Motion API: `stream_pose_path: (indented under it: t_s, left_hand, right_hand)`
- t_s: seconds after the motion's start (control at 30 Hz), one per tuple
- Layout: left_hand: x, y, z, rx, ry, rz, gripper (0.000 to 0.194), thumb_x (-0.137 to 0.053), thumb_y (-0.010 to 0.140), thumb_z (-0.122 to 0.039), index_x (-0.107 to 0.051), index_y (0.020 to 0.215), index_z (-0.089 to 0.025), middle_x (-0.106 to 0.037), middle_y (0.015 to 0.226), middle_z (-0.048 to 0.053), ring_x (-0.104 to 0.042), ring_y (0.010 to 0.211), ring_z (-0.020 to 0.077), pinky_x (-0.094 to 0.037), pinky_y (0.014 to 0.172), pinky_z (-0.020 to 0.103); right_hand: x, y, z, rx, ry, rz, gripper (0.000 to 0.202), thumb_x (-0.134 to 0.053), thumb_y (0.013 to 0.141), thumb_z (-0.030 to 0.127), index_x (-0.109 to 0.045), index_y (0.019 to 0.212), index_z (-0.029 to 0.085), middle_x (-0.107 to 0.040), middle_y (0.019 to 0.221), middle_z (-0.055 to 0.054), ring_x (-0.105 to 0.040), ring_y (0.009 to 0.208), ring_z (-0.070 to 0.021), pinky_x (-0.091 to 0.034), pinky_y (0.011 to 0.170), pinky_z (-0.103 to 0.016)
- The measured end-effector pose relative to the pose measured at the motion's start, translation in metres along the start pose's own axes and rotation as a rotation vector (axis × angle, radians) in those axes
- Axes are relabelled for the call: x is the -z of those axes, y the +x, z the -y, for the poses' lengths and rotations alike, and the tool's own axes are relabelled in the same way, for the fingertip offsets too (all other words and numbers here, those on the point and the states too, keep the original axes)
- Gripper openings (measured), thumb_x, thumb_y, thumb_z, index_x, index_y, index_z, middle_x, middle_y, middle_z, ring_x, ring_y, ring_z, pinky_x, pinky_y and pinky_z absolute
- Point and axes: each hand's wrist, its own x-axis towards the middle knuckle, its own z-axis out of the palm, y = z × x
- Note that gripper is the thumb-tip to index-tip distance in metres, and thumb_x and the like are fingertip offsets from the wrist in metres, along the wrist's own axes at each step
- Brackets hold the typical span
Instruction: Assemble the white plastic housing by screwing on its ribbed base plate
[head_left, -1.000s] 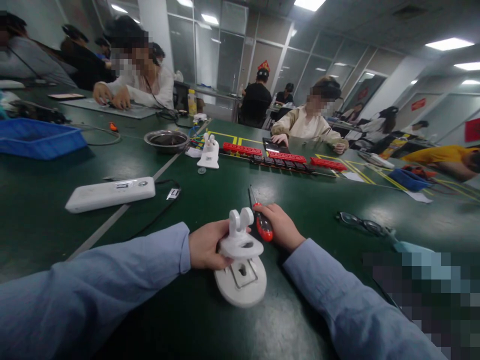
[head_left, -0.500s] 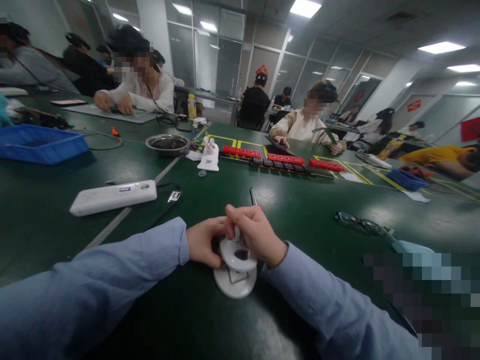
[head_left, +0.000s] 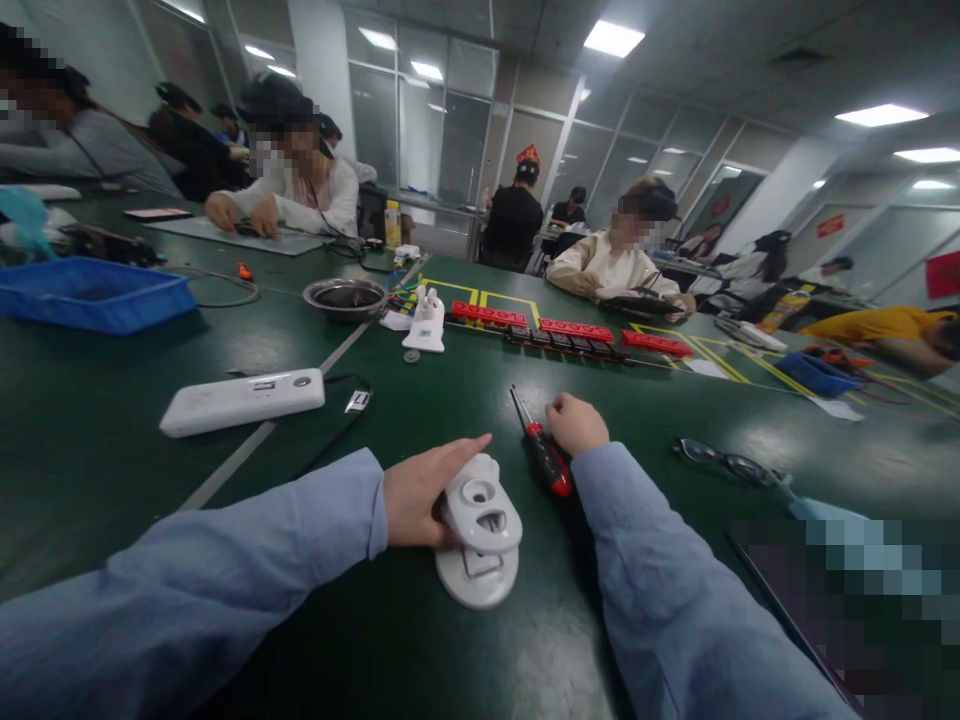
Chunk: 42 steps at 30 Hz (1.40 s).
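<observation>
Left hand [head_left: 424, 490]: thumb and fingers spread around the left side of the white mount [head_left: 478, 512], holding it.
Mount: near middle of the worktop [head_left: 442, 400], between both forearms.
Right hand [head_left: 577, 425]: fingers curled in, beside the screwdriver [head_left: 547, 458]; cannot tell whether anything is inside.
Screwdriver: lying right of the mount, shaft pointing away.
Glasses [head_left: 727, 460]: well to the right.
White device [head_left: 244, 403]: left, cable attached.
Disc [head_left: 411, 356]: just before a second white part [head_left: 426, 325].
Bowl [head_left: 345, 312]: beyond, left.
</observation>
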Motion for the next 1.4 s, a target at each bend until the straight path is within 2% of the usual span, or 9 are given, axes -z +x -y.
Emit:
stream_pose_path:
  t_s: [0.2, 0.3, 0.47, 0.6, 0.7, 0.9, 1.0, 1.13, 1.4]
  left_hand:
    - [-0.006, -0.001, 0.007, 0.035, -0.154, -0.038, 0.115, -0.072, 0.043, -0.016, -0.001, 0.132, -0.026, -0.034, 0.124, 0.008, -0.038, 0.111, 0.0242, -0.022, 0.098, 0.044]
    - [0.003, 0.002, 0.003, 0.007, -0.226, -0.056, 0.120, -0.074, 0.041, -0.016, 0.003, 0.132, -0.028, -0.032, 0.123, 0.009, -0.040, 0.110, 0.0242, -0.023, 0.097, 0.046]
    - [0.028, 0.014, -0.024, -0.028, -0.332, -0.092, 0.121, -0.075, 0.043, -0.017, 0.006, 0.131, -0.029, -0.029, 0.125, 0.011, -0.045, 0.105, 0.0232, -0.031, 0.092, 0.044]
    - [0.038, 0.029, -0.036, -0.068, -0.289, -0.186, 0.115, -0.076, 0.041, -0.018, -0.007, 0.132, -0.028, -0.036, 0.124, 0.012, -0.044, 0.107, 0.0268, -0.028, 0.093, 0.047]
    - [0.038, 0.036, -0.034, -0.079, -0.338, -0.283, 0.106, -0.075, 0.046, -0.023, -0.014, 0.131, -0.026, -0.036, 0.128, 0.013, -0.037, 0.114, 0.0278, -0.022, 0.096, 0.046]
    - [0.018, 0.042, -0.039, 0.204, -1.005, -0.844, 0.078, -0.047, 0.060, -0.066, -0.026, 0.123, -0.026, -0.035, 0.129, 0.009, -0.035, 0.117, 0.0238, -0.031, 0.092, 0.038]
    - [0.003, 0.054, -0.050, 0.632, -1.574, -0.726, 0.074, -0.017, 0.066, -0.072, -0.034, 0.116, -0.018, -0.047, 0.114, 0.015, -0.049, 0.101, 0.0292, -0.044, 0.072, 0.044]
    - [-0.005, 0.081, -0.053, 0.513, -1.863, -0.595, 0.063, -0.010, 0.076, -0.060, -0.042, 0.111, -0.018, -0.055, 0.103, 0.011, -0.055, 0.090, 0.0263, -0.046, 0.067, 0.042]
    - [-0.007, 0.106, -0.032, 0.580, -1.858, -0.757, 0.039, -0.020, 0.083, -0.029, -0.038, 0.119, -0.024, -0.059, 0.098, 0.006, -0.059, 0.077, 0.0197, -0.048, 0.063, 0.035]
  right_hand:
    - [0.007, -0.007, 0.006, 0.140, 0.144, -0.084, 0.033, -0.033, 0.080, 0.038, -0.055, 0.065, 0.018, -0.059, 0.078, -0.008, -0.052, 0.084, -0.0199, -0.037, 0.074, -0.033]
    - [0.027, -0.020, 0.016, 0.155, 0.637, -0.059, 0.039, -0.027, 0.082, 0.043, -0.052, 0.064, 0.019, -0.057, 0.072, -0.005, -0.054, 0.074, -0.0165, -0.041, 0.069, -0.031]
    - [0.033, -0.065, 0.040, -0.272, 1.560, 0.463, 0.026, -0.044, 0.076, 0.043, -0.050, 0.076, 0.018, -0.058, 0.067, -0.001, -0.055, 0.056, -0.0128, -0.044, 0.056, -0.028]
    - [0.032, -0.087, 0.061, -0.286, 1.712, 0.939, 0.033, -0.035, 0.080, 0.046, -0.051, 0.079, 0.017, -0.059, 0.061, -0.002, -0.056, 0.053, -0.0148, -0.045, 0.054, -0.030]
    - [0.035, -0.081, 0.069, -0.221, 1.731, 1.006, 0.034, -0.028, 0.083, 0.038, -0.053, 0.081, 0.015, -0.062, 0.063, -0.003, -0.059, 0.059, -0.0168, -0.047, 0.060, -0.033]
    - [0.032, -0.041, 0.068, -0.159, 1.817, 0.632, 0.035, -0.031, 0.081, 0.041, -0.054, 0.086, 0.015, -0.064, 0.070, -0.005, -0.061, 0.067, -0.0197, -0.047, 0.066, -0.036]
    - [0.024, -0.025, 0.071, -0.055, 1.885, 0.346, 0.030, -0.043, 0.076, 0.040, -0.052, 0.090, 0.016, -0.064, 0.078, -0.004, -0.060, 0.071, -0.0176, -0.046, 0.070, -0.034]
    - [0.010, -0.012, 0.078, 0.114, 1.793, -0.083, 0.029, -0.061, 0.063, 0.032, -0.053, 0.087, 0.018, -0.062, 0.083, 0.000, -0.057, 0.075, -0.0134, -0.044, 0.075, -0.029]
    - [-0.015, -0.007, 0.070, 0.176, 1.618, -0.157, 0.037, -0.063, 0.061, 0.035, -0.051, 0.091, 0.017, -0.060, 0.088, -0.002, -0.055, 0.081, -0.0138, -0.044, 0.075, -0.029]
